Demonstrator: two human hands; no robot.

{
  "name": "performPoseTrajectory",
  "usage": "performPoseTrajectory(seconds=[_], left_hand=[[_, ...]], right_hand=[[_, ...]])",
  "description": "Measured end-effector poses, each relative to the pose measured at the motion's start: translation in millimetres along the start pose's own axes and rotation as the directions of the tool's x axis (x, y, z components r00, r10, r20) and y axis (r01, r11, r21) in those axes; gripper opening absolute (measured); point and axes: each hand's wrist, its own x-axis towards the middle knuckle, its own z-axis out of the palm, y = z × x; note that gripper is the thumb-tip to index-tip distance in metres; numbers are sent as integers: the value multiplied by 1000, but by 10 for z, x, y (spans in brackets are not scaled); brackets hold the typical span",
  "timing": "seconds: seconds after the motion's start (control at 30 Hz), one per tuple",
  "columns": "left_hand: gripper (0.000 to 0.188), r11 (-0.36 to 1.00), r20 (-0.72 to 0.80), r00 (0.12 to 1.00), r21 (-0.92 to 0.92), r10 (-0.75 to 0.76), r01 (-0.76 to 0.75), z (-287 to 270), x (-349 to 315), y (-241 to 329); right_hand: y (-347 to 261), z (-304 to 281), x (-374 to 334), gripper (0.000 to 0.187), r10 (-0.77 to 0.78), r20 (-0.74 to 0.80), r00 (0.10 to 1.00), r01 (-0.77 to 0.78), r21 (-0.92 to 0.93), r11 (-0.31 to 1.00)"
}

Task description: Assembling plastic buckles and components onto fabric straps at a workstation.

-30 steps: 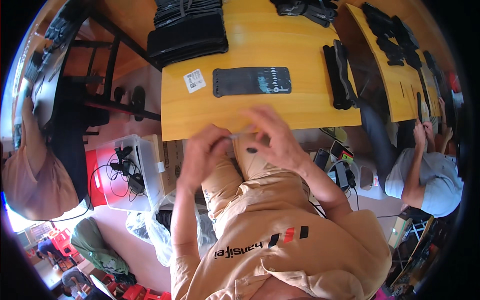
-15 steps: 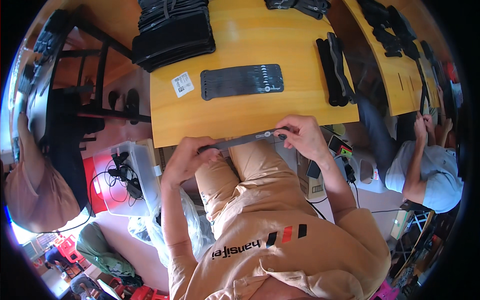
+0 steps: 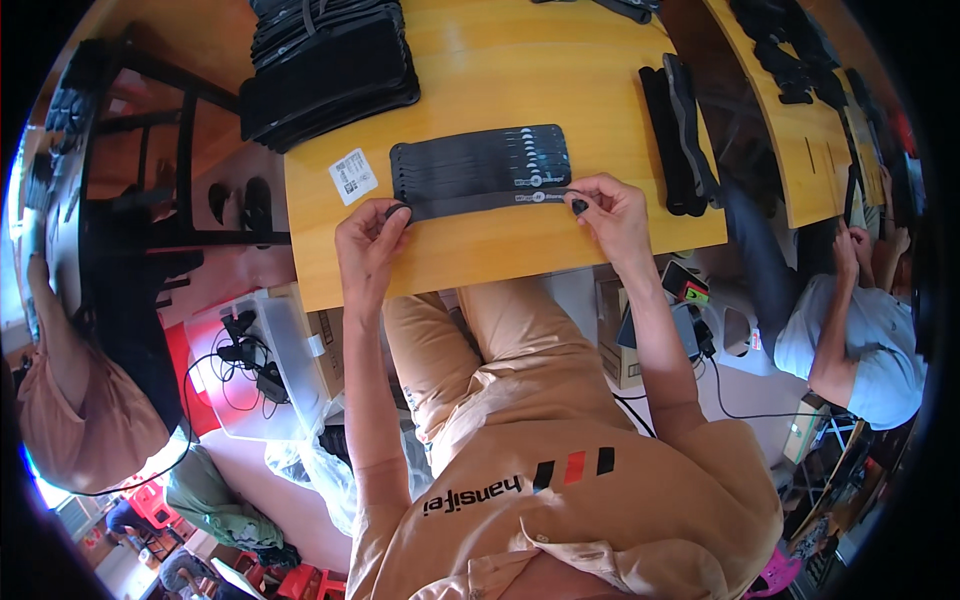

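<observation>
A single black strap (image 3: 470, 206) with a light printed mark is stretched level between my two hands. My left hand (image 3: 372, 238) pinches its left end between thumb and fingers. At the other end my right hand (image 3: 610, 215) is closed on the strap, with a small dark tip poking out by the thumb. Just beyond it, a row of overlapping black straps (image 3: 470, 160) lies flat on the yellow table (image 3: 480, 258). The held strap runs along the near edge of that row; whether it touches the row I cannot tell.
Left of the row lies a white label (image 3: 352, 176). A tall stack of black straps (image 3: 330, 85) stands at the far left, and a few longer dark straps (image 3: 680, 135) lie at the right edge. Below, a clear bin (image 3: 262, 365) holds cables. Co-workers sit on both sides.
Both hands have moved forward from above my lap to over the table, carrying the strap up to the near side of the laid-out row.
</observation>
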Motion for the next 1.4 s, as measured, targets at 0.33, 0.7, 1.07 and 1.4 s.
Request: performPoseTrajectory(seconds=[0.33, 0.7, 1.07, 1.4], left_hand=[[10, 988, -151, 988, 156, 41, -17, 78, 102, -116], [10, 987, -168, 985, 159, 29, -2, 127, 147, -100], [10, 985, -175, 984, 172, 13, 17, 132, 146, -69], [11, 978, -173, 985, 207, 5, 31, 134, 155, -61]], right_hand=[[80, 85, 53, 9, 60, -117, 991, -48, 100, 994], [86, 93, 91, 7, 51, -177, 983, -53, -6, 999], [38, 145, 97, 6, 46, -221, 974, -62, -67, 996], [-35, 161, 85, 6, 117, -216, 969, -130, -49, 990]])
